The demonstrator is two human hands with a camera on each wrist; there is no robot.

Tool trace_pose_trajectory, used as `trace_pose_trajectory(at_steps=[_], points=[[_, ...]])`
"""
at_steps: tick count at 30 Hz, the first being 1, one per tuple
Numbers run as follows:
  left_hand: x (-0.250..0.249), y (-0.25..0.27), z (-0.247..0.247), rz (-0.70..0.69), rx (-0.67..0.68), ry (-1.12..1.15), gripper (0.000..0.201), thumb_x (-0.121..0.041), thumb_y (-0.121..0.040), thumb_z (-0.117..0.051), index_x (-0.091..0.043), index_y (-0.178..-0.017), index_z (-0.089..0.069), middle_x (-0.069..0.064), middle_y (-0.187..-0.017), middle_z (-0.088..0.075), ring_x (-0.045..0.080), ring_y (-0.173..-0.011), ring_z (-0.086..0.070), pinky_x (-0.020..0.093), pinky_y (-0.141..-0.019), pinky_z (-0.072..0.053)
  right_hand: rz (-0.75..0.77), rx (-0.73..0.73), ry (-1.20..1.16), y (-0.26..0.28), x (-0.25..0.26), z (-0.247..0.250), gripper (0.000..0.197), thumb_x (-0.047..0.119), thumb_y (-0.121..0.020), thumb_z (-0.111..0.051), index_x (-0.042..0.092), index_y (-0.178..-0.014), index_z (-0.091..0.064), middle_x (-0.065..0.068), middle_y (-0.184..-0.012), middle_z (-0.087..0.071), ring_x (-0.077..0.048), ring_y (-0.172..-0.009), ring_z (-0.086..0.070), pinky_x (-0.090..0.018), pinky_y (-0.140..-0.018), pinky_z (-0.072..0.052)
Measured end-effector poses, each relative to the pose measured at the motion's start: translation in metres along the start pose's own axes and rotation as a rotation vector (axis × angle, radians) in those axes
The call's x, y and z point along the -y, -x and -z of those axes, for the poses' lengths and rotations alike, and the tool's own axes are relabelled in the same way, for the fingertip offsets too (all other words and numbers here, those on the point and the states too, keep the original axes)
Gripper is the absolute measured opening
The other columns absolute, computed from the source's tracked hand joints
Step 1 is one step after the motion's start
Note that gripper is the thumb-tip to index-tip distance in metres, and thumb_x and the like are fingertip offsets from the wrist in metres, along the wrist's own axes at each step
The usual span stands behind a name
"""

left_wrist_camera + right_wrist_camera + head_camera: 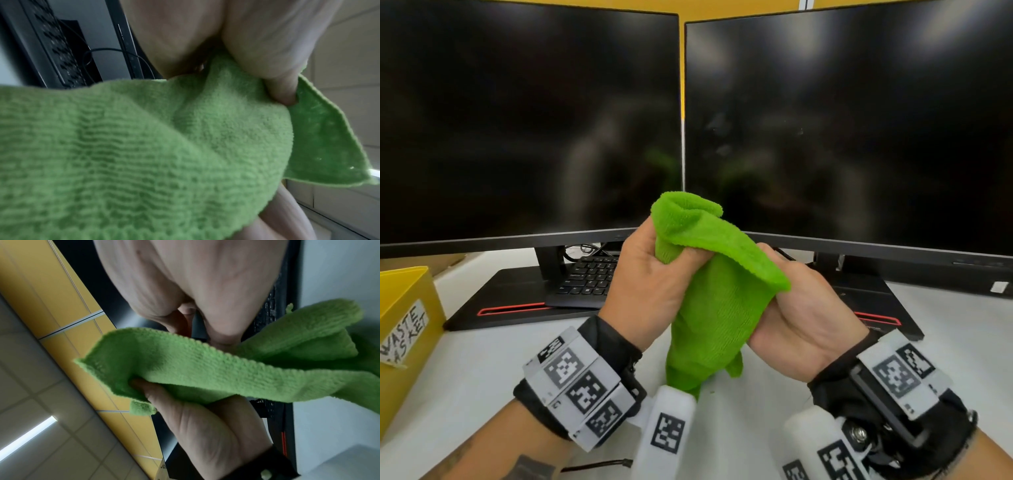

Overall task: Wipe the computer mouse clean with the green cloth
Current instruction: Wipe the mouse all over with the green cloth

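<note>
A white desk [482,377] runs under a yellow wall, with 2 dark monitors standing side by side at the back. Nearest to where I stand, both wrists wear black straps with printed marker blocks. Just beyond them the left hand [643,284] and the right hand [801,318] are raised above the desk, each with fingers curled tight into the green cloth [715,294], which is bunched between them and hangs down so its lower tip nears the surface. The right wrist view shows something dark and narrow between the right hand's fingers behind the cloth; I cannot tell if it is the mouse, which is otherwise nowhere in sight. Off to the left sits a yellow box [404,318] labelled as a waste basket. Further back a black keyboard [589,277] rests on the left monitor's [527,120] base, beside the right monitor [852,130].
</note>
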State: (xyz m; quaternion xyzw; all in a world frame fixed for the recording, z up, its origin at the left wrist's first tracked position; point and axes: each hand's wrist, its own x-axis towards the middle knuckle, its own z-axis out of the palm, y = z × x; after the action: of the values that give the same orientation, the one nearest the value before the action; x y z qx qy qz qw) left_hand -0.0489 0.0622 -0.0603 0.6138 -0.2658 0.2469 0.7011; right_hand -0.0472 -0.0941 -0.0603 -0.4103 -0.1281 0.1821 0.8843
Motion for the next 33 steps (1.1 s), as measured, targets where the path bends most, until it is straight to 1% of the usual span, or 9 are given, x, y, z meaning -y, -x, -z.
trace_pose_trajectory(at_steps=[2,5,10,15,19,23,29,31,33], points=[[0.000,-0.001,0.000,0.028,-0.022,0.014,0.025,-0.025,-0.080,-0.077,-0.020,-0.105,-0.071,-0.006,-0.094,-0.078,0.010,-0.091,-0.074,0.026,-0.081,-0.058,0.016,0.019,0.004,0.001,-0.001,-0.001,0.084,0.019,-0.053,-0.081,-0.001,-0.129,-0.051,-0.034,-0.135,-0.053,-0.047,-0.122,-0.054,-0.061,-0.113,-0.039],[-0.001,-0.004,0.003,0.108,-0.105,0.113,0.014,-0.023,-0.086,-0.071,-0.022,-0.099,-0.076,0.005,-0.100,-0.079,0.024,-0.099,-0.075,0.041,-0.089,-0.059,0.013,0.020,-0.020,0.000,-0.003,0.000,0.054,0.010,-0.094,-0.059,-0.005,-0.142,-0.040,-0.037,-0.141,-0.049,-0.044,-0.114,-0.049,-0.063,-0.114,-0.036],[-0.002,-0.006,0.004,0.245,-0.177,0.221,0.027,-0.028,-0.093,-0.066,-0.007,-0.110,-0.070,0.014,-0.097,-0.076,0.027,-0.091,-0.073,0.046,-0.086,-0.059,0.124,-0.027,0.121,0.004,-0.002,-0.009,0.009,0.016,-0.103,-0.050,0.011,-0.101,-0.057,-0.013,-0.085,-0.067,-0.022,-0.064,-0.058,-0.034,-0.066,-0.050],[0.003,-0.004,0.006,0.429,-0.081,0.339,0.055,-0.040,-0.091,-0.068,-0.006,-0.133,-0.062,0.028,-0.133,-0.064,0.045,-0.124,-0.061,0.060,-0.112,-0.042,0.231,-0.057,0.195,0.006,-0.004,-0.014,0.020,0.005,-0.094,-0.063,0.016,-0.108,-0.053,-0.018,-0.090,-0.069,-0.024,-0.062,-0.068,-0.039,-0.064,-0.062],[0.005,0.000,-0.002,0.326,-0.059,0.152,0.033,-0.024,-0.089,-0.074,-0.007,-0.116,-0.071,0.012,-0.102,-0.078,0.023,-0.093,-0.075,0.038,-0.084,-0.061,0.261,-0.149,0.226,0.004,-0.001,-0.011,0.039,-0.001,-0.088,-0.070,0.016,-0.113,-0.046,-0.016,-0.077,-0.074,-0.024,-0.064,-0.069,-0.042,-0.061,-0.062],[0.004,0.003,-0.005,0.172,-0.097,-0.080,0.012,-0.013,-0.084,-0.077,-0.012,-0.096,-0.074,-0.001,-0.085,-0.081,0.007,-0.077,-0.075,0.020,-0.066,-0.057,0.220,-0.198,0.321,0.003,0.000,-0.008,0.042,-0.003,-0.082,-0.075,0.011,-0.107,-0.044,-0.012,-0.070,-0.069,-0.017,-0.060,-0.065,-0.036,-0.057,-0.062],[0.012,0.004,0.001,0.194,-0.166,-0.249,0.019,-0.034,-0.079,-0.083,-0.017,-0.087,-0.078,-0.002,-0.082,-0.081,0.013,-0.077,-0.077,0.030,-0.069,-0.060,0.245,-0.185,0.687,0.005,0.004,-0.006,0.034,-0.007,-0.087,-0.072,0.009,-0.099,-0.045,-0.029,-0.078,-0.067,-0.031,-0.073,-0.061,-0.065,-0.072,-0.058],[0.012,0.002,0.002,0.245,-0.210,-0.169,0.017,-0.031,-0.081,-0.081,-0.015,-0.086,-0.078,0.001,-0.081,-0.081,0.013,-0.075,-0.076,0.031,-0.069,-0.059,0.300,-0.165,0.767,0.004,0.003,-0.005,0.028,-0.007,-0.086,-0.074,0.002,-0.101,-0.052,-0.016,-0.080,-0.076,-0.028,-0.072,-0.067,-0.061,-0.069,-0.059],[0.011,-0.002,0.003,0.316,-0.266,-0.009,0.014,-0.025,-0.085,-0.078,-0.013,-0.091,-0.078,0.007,-0.087,-0.081,0.019,-0.080,-0.077,0.036,-0.075,-0.060,0.381,-0.188,0.922,0.001,0.004,0.000,0.027,0.014,-0.078,-0.084,0.011,-0.098,-0.067,-0.006,-0.089,-0.080,-0.020,-0.078,-0.074,-0.046,-0.073,-0.062]])
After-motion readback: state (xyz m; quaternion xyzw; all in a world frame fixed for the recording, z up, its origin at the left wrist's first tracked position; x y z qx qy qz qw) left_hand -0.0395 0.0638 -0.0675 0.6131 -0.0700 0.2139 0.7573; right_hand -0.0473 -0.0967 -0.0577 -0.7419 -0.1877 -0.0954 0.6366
